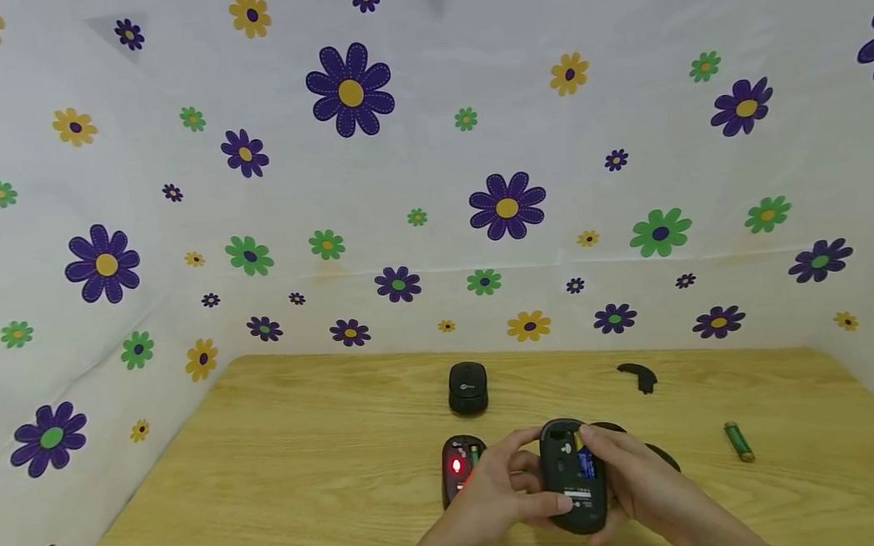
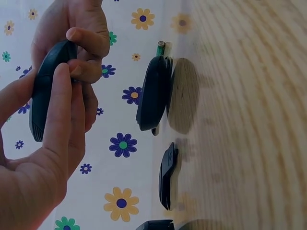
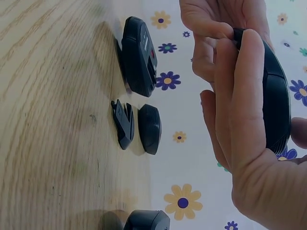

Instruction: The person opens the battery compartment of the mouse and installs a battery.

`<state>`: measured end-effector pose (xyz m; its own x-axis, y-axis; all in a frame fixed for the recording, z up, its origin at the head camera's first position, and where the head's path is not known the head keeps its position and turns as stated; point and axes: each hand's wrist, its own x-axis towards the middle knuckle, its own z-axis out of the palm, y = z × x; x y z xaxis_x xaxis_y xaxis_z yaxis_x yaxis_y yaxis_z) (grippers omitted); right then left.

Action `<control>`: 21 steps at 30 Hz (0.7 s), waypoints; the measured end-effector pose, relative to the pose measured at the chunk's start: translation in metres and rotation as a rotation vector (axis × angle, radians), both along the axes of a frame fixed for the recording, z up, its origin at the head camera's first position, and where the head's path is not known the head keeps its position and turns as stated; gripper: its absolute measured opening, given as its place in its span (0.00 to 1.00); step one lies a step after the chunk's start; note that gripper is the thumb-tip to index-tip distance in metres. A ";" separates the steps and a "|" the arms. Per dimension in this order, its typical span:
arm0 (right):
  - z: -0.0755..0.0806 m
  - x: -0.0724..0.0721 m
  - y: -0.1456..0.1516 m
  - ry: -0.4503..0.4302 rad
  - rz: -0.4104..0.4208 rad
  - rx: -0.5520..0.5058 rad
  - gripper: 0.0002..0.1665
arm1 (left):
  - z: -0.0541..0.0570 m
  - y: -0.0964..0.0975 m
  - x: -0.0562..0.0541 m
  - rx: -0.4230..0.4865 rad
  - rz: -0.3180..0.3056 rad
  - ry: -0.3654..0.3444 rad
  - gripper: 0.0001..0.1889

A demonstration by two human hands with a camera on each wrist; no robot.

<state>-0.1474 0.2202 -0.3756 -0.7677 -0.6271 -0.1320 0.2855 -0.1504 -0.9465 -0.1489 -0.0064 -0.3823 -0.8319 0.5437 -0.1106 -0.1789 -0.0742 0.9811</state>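
Held between both hands, raised off the wooden table (image 1: 306, 465): black computer mouse (image 1: 570, 480), underside towards the person, long axis running away from the body. Left hand (image 1: 488, 495): gripping the left flank, thumb laid across the lower underside. Right hand (image 1: 648, 481): gripping the right flank, thumb at the far end of the open bay.

Critical relation: blue-and-yellow battery (image 1: 587, 462) in the bay, directly beneath the right thumb; long axis nearly parallel to the mouse's; right hand nearer, left thumb lower and to the left. Full seating of the battery: cannot tell.

Surroundings: red-lit mouse (image 1: 457, 465), just behind the left hand, partly hidden; standing dark mouse (image 1: 467, 386), beyond the left hand; curved black cover (image 1: 642, 375), beyond the right hand; green battery (image 1: 739, 442), well apart, to the right of the right hand, untouched.
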 end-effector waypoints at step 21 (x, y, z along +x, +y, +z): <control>0.000 0.004 -0.006 0.052 -0.092 0.116 0.40 | 0.002 0.001 0.000 -0.093 -0.003 0.016 0.37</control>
